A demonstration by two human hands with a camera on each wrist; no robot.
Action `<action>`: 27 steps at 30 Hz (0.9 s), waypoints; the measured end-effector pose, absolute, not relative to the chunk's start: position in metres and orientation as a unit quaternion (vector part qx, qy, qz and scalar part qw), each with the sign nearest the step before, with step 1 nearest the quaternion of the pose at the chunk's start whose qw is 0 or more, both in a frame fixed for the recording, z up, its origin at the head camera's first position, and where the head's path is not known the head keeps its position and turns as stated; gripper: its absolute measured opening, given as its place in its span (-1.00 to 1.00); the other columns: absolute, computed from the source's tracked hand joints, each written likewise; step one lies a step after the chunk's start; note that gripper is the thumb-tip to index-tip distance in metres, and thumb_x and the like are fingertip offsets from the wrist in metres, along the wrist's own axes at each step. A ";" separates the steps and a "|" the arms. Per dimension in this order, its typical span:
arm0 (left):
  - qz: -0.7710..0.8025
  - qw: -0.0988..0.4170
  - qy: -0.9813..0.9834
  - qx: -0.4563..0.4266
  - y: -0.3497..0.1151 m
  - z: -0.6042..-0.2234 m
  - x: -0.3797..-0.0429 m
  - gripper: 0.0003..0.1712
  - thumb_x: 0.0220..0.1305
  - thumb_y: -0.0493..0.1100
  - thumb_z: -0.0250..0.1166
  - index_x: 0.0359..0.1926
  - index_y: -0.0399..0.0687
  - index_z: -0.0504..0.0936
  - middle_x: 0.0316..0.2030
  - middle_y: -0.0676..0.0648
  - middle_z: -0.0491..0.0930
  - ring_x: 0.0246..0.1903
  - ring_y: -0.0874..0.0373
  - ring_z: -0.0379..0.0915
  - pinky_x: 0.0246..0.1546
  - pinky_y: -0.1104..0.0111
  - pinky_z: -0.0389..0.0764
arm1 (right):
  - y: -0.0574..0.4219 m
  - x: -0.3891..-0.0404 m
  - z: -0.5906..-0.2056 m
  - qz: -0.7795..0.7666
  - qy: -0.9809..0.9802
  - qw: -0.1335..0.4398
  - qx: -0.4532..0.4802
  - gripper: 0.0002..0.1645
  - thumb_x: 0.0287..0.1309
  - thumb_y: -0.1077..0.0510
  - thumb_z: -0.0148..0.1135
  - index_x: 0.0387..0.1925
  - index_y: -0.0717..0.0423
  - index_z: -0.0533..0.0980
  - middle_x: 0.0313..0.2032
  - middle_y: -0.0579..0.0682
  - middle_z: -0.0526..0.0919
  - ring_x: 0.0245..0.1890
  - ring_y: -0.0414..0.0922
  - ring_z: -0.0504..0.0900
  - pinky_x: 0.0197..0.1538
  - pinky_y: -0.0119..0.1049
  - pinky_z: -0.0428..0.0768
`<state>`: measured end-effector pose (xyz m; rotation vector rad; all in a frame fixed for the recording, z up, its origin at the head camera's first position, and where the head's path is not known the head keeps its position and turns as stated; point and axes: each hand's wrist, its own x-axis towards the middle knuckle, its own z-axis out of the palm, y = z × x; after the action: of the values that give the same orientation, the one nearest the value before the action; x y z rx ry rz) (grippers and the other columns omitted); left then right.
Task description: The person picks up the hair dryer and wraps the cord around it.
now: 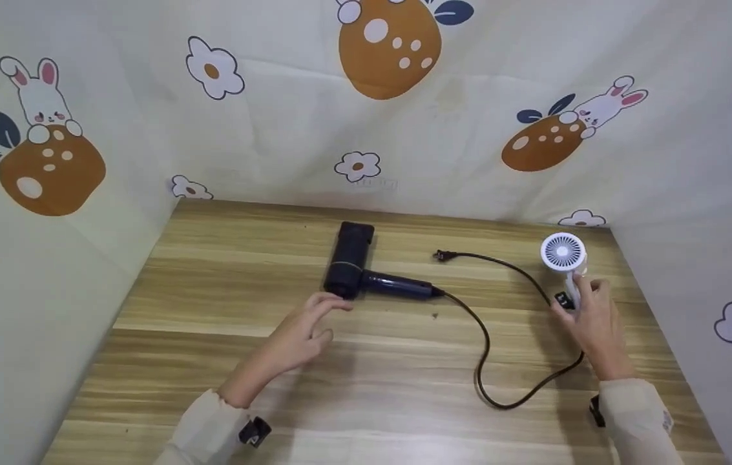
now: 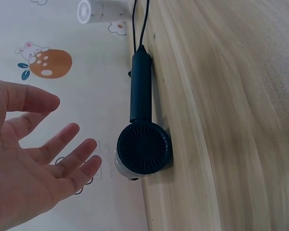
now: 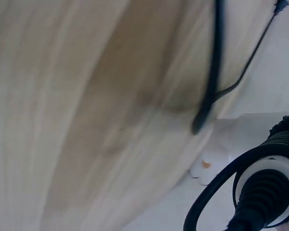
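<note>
A dark blue hair dryer [image 1: 398, 285] lies on its side on the wooden table, its round grille [image 2: 144, 147] facing the left wrist camera. Near its barrel hovers my left hand [image 1: 298, 332], empty, fingers loosely bent; the left wrist view shows that hand [image 2: 43, 163] apart from the dryer. At the right side, my right hand [image 1: 592, 323] grips the handle of a white hair dryer [image 1: 563, 252] with a round grille. The right wrist view shows its handle end with a ribbed black cord sleeve [image 3: 262, 197]; the fingers are mostly out of frame there.
A black cord [image 1: 485, 349] runs from the dark dryer in a loop toward my right hand. A two-pin plug [image 1: 444, 256] lies mid-table, its cord also leading there. Patterned cloth [image 1: 275, 129] walls the table [image 1: 210, 271] at the back and sides.
</note>
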<state>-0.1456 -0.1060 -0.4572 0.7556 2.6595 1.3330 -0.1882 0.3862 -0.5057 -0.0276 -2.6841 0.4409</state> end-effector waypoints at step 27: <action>0.409 0.044 0.869 0.274 -0.101 -0.459 -0.147 -0.51 0.08 -0.36 0.15 0.10 -0.07 0.45 0.10 -0.14 0.40 0.14 -0.13 0.32 0.13 -0.04 0.36 | 0.414 -0.207 -0.530 0.099 -0.994 0.035 0.013 -0.20 0.27 0.07 0.03 0.39 0.21 -0.09 0.23 0.59 -0.01 0.09 0.63 0.08 0.03 0.47 0.15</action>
<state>-0.1470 -0.1014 -0.4589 0.8389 2.6564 1.2498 -0.2074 0.4139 -0.5297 0.0393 -3.0559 0.3029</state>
